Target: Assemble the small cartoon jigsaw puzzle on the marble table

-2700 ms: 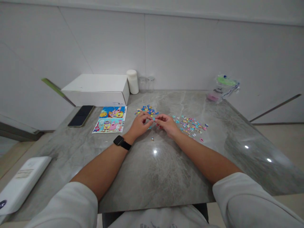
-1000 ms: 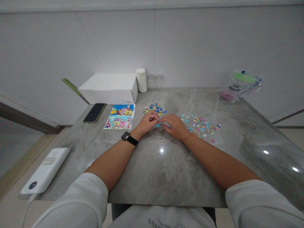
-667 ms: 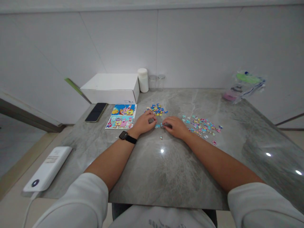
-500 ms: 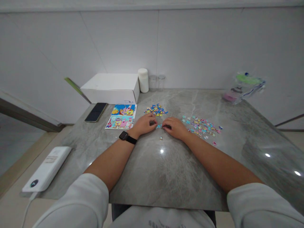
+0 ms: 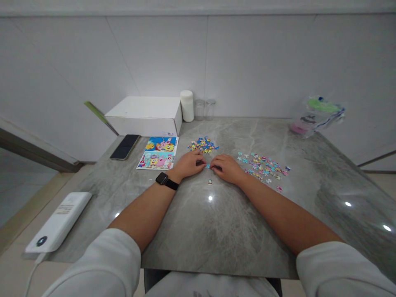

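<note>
Small light-blue puzzle pieces (image 5: 207,166) lie between my fingertips at the middle of the grey table. My left hand (image 5: 190,163), with a black watch on its wrist, pinches their left side. From the right, my right hand (image 5: 227,167) has its thumb and fingers closed on their other side. A single small piece (image 5: 210,181) lies just nearer to me. Beyond my hands is a heap of blue and yellow pieces (image 5: 203,144). Pink and blue pieces (image 5: 266,166) are spread out to the right. The picture sheet (image 5: 157,153) lies left of my left hand.
A phone (image 5: 125,147), a white box (image 5: 144,113), a white bottle (image 5: 187,106) and two clear glasses (image 5: 204,109) stand or lie at the back left. A white power bank (image 5: 58,222) with a cable is at the near left, a plastic bag (image 5: 317,115) at the back right.
My fingertips have drawn slightly closer together around the light-blue pieces, covering more of them. The loose piece, the heaps and the sheet lie as before.
</note>
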Action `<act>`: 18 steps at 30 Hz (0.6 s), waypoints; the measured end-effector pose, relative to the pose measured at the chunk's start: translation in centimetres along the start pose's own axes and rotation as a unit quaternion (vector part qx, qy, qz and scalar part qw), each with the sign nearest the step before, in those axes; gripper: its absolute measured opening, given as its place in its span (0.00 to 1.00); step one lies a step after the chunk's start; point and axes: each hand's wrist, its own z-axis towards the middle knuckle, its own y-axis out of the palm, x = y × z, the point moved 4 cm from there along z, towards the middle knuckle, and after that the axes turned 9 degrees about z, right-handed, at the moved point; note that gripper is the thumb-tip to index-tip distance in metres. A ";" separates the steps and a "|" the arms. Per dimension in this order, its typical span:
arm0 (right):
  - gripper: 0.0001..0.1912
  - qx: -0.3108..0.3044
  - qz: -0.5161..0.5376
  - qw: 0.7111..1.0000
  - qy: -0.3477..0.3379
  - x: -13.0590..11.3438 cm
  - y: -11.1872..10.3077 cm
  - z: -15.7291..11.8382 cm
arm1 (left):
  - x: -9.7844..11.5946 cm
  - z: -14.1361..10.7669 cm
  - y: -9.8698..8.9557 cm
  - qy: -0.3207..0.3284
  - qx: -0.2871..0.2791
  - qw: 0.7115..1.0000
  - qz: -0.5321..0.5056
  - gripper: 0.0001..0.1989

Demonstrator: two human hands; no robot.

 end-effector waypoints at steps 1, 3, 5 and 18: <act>0.08 0.001 -0.002 1.000 0.000 0.0 0.0 0.0 | 0.0 0.0 0.0 0.000 0.000 1.000 -0.002 0.04; 0.08 0.002 -0.003 1.000 0.001 -0.2 -0.1 0.0 | 0.1 0.0 0.0 -0.001 0.002 1.000 -0.004 0.04; 0.08 0.003 -0.002 1.000 0.006 -0.3 -0.1 0.0 | 0.2 -0.1 0.0 -0.001 0.004 1.000 0.001 0.04; 0.10 0.035 -0.004 0.999 0.031 -0.7 -0.6 -0.2 | 0.3 -0.1 -0.2 -0.022 0.036 0.999 0.003 0.05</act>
